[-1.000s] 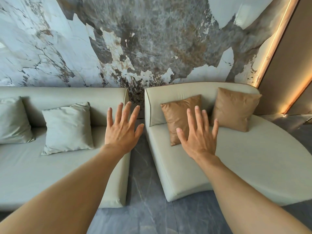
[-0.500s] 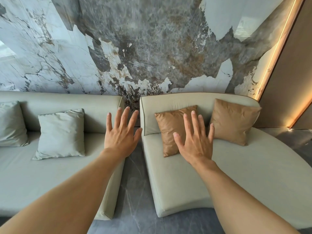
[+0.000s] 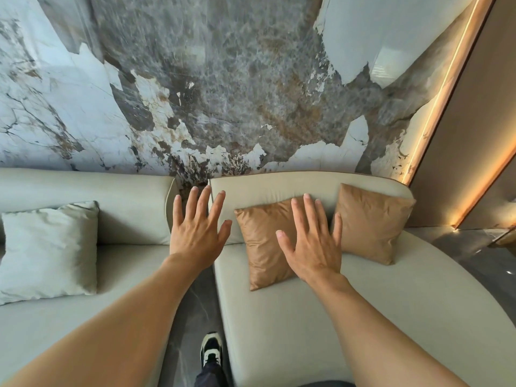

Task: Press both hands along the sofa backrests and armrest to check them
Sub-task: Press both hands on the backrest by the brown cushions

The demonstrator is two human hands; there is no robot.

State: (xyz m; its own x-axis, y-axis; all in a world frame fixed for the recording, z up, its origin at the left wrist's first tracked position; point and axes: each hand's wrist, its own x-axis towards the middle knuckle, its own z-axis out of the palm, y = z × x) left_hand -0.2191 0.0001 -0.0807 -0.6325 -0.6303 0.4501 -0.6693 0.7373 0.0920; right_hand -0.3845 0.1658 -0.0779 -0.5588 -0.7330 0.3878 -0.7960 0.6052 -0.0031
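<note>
**Both palms up, backrests dead ahead**

Both hands are out in front, flat and spread, holding nothing; the left hand (image 3: 196, 233) hangs over the gap between the two sofa pieces, fingertips level with the inner end of the left backrest (image 3: 111, 208); the right hand (image 3: 312, 244) floats in front of the tan cushion (image 3: 262, 241) that leans on the right backrest (image 3: 279, 188); contact with either surface I cannot tell from here, though both palms look short of it. Here is the relation that matters: each backrest lies beyond its hand, toward the marble wall (image 3: 223, 93), and each runs long sideways, left to right; so the press, I judge, goes forward first, then travels outward along the top edges. The right hand has that cushion in its way; the left has the clearer line. A shoe (image 3: 210, 349) stands on the floor between the seats.
</note>
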